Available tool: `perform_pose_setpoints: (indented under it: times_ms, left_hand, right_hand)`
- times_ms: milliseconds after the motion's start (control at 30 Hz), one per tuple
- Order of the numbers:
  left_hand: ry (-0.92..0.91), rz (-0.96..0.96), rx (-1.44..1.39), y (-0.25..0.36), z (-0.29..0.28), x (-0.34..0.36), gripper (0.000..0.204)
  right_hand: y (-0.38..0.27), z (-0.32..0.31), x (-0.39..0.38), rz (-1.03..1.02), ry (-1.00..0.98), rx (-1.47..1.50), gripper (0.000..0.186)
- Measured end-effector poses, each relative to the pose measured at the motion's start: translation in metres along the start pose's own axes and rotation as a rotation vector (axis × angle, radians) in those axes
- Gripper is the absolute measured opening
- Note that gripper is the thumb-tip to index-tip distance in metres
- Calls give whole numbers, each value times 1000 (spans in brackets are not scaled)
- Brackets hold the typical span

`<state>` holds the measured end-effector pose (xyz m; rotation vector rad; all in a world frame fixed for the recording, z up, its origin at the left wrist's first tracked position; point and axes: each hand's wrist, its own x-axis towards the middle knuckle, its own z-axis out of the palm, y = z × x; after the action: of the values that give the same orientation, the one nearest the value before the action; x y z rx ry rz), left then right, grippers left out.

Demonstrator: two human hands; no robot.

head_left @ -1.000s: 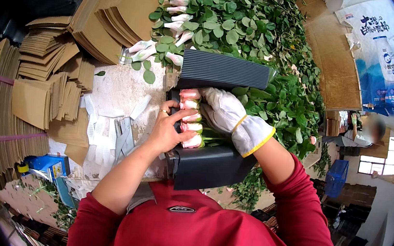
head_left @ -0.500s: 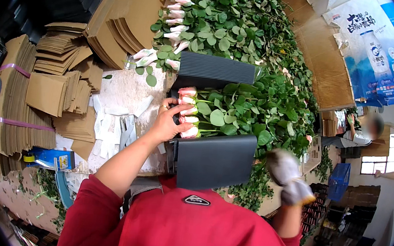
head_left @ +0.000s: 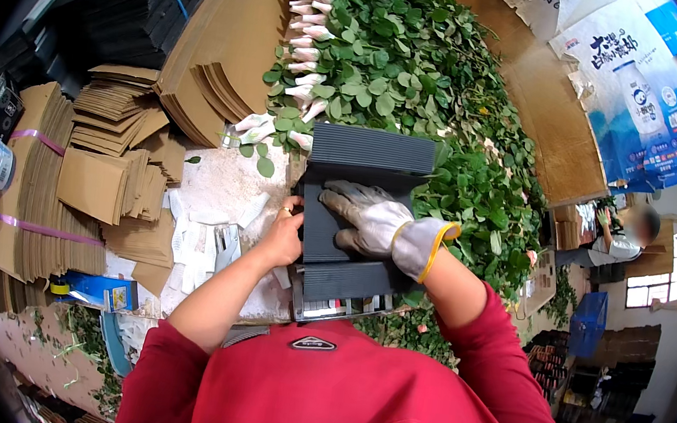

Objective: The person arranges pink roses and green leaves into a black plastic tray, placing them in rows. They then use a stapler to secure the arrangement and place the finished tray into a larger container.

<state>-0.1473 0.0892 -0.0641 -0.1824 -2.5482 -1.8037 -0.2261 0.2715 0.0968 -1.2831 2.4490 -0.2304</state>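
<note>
seemingly a pressing-down step: the gloved right grip (head_left: 367, 219) lies spread, clasping nothing, on the black ribbed sheet (head_left: 320, 239) mid-frame; the left grip (head_left: 281, 239) meets its left edge, pinch unclear; next likely calls for even pressure

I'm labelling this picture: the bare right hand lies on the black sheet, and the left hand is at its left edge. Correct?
No: the head view shows the right hand in a pale glove, not bare. It lies on the black sheet, the left hand at its left edge.
</note>
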Motion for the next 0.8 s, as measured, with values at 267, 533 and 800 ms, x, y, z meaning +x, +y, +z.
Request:
perform_pose_setpoints:
  times_ms: [267, 533, 800]
  left_hand:
    - [197, -136, 55, 30, -50, 39, 56]
    - [448, 295, -13, -54, 17, 54, 37]
    - [537, 278, 102, 7, -11, 60, 39]
  right_hand:
    - [12, 16, 15, -27, -72, -111, 70]
    - [-132, -60, 144, -541, -110, -362, 47]
    - [-194, -38, 249, -1180, 584, -443, 29]
